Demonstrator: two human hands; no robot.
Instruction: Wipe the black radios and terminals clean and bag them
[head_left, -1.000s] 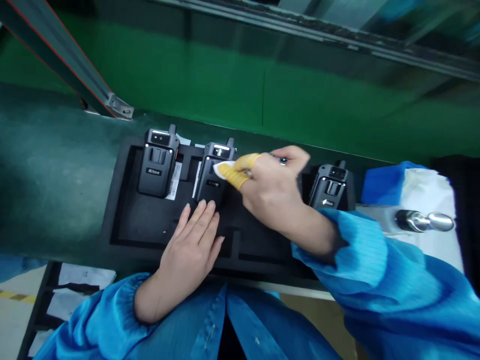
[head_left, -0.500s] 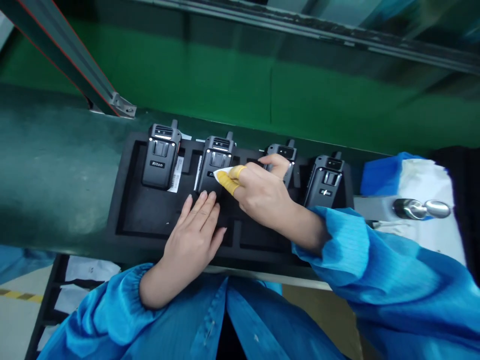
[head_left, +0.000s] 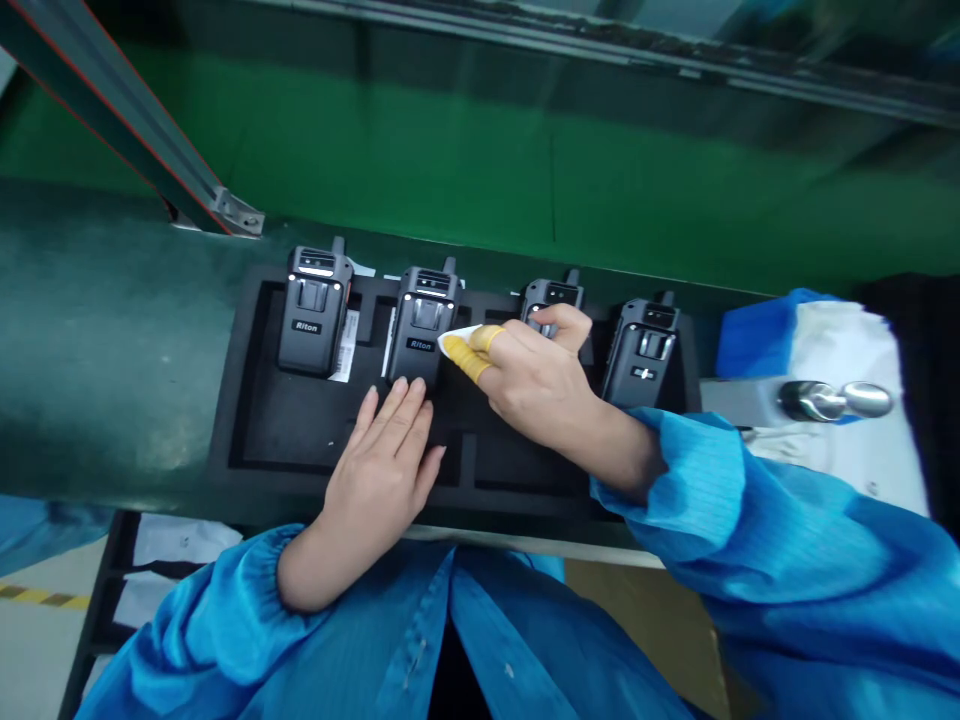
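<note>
Several black two-way radios lie back up in a row on a black foam tray (head_left: 244, 400). The fingertips of my left hand (head_left: 390, 450) rest on the lower end of the second radio (head_left: 424, 322), fingers stretched out. Yellow finger cots cover fingers of my right hand (head_left: 532, 380), which pinches a small white wiping cloth (head_left: 454, 340) beside that radio's "Riton" label. The third radio (head_left: 553, 293) is partly hidden behind my right hand. To the left lies another radio (head_left: 313, 315); the fourth radio (head_left: 643, 350) is by my right forearm.
On the right stand a blue box (head_left: 754, 335) with white cloths, and a shiny metal-topped dispenser (head_left: 821, 400). A metal post (head_left: 150, 130) meets the green bench (head_left: 112, 330) at the back left. Below left, a dark rack holds white packets (head_left: 184, 540).
My right hand has drawn the cloth slightly right, off the second radio's label, which now shows fully. My left hand stays on that radio. The whole view has shifted a little.
</note>
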